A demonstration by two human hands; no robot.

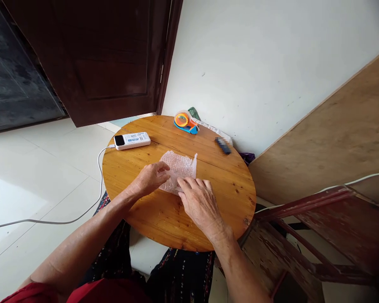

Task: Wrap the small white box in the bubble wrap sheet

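A piece of clear, pinkish bubble wrap lies on the round wooden table, with a corner sticking up at its right. My left hand is at the wrap's left side, its thumb and curved fingers a little apart. On the near right edge is my right hand, with fingers bent over the wrap and the thumb close beneath them. The wrap's near edge is partly hidden by my hands. Whether anything lies inside the wrap I cannot tell.
A white device with a dark screen and plugged-in cable sits at the table's left. Toward the back are an orange-and-blue tape dispenser, a printed white strip and a blurred dark object. A wooden chair stands at right.
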